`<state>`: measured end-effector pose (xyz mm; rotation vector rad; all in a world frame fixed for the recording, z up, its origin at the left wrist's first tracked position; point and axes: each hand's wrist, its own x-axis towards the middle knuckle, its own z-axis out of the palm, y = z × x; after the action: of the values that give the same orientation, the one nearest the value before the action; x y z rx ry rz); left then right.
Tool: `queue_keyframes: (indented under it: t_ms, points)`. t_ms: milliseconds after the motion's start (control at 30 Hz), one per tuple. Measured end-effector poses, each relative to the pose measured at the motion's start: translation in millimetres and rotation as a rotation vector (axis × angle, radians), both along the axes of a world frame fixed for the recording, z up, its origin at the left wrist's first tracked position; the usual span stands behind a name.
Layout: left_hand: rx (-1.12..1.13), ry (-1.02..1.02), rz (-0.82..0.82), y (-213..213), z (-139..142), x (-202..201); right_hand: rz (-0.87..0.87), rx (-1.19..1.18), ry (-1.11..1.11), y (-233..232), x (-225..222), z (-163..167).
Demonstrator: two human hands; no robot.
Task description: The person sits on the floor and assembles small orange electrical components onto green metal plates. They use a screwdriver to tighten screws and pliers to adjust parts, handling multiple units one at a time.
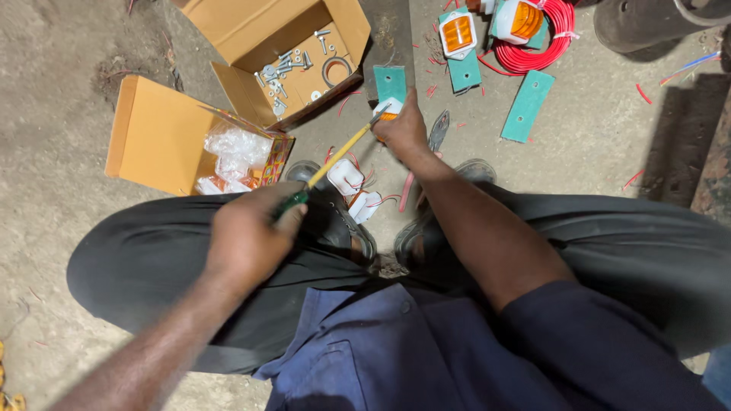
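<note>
Head view, work in hand: a person seated on the concrete floor point(68, 152) drives a yellow-shafted screwdriver point(335, 158) into a small orange-and-white lamp unit point(388, 111).
Lamp unit, place: about 12 o'clock from the person's lap, just beside a green mounting plate point(390, 82) at its 12 o'clock.
Right hand point(402, 131): clenched around the lamp unit, steadying it; forearm stretched forward, running back toward 5 o'clock.
Left hand point(247, 236): fist closed on the screwdriver's green handle, wrist bent, shaft pointing toward 1 o'clock to the lamp.
Tip contact: blurred; whether it sits in a screw head cannot be told.
Judgement, doing it well: keep shaft in line with the screw, press along its axis, and hold the lamp firmly so it does not turn.
Surroundings: open cardboard box of screws point(293, 65) at 11 o'clock; red wire coil point(542, 46) at 1 o'clock; loose white lamp housings point(346, 176) between the shoes.
</note>
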<state>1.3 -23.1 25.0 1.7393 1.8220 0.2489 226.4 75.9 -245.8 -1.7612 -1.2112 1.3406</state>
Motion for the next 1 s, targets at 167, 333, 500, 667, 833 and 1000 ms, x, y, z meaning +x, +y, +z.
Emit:
queue_keyframes:
  t_ms: [167,333,500,667,833,1000]
  points:
    - [-0.553,-0.697,0.835,1,-9,11,-0.028,0.002,-0.037,3,0,0]
    - [0.042,-0.099,0.101,-1,-9,9,-0.014,-0.023,0.023,1,-2,-3]
    - [0.271,0.500,-0.552,-3,5,2,-0.029,-0.002,-0.123,2,-6,-5]
    - [-0.136,-0.263,0.314,-9,-7,20,-0.002,-0.034,-0.086,3,-3,-5]
    - [-0.522,-0.583,0.768,-2,-19,15,-0.003,0.011,-0.044,2,-2,-6]
    - [0.101,0.124,-0.182,-4,-12,5,-0.008,0.002,-0.010,1,-4,-3]
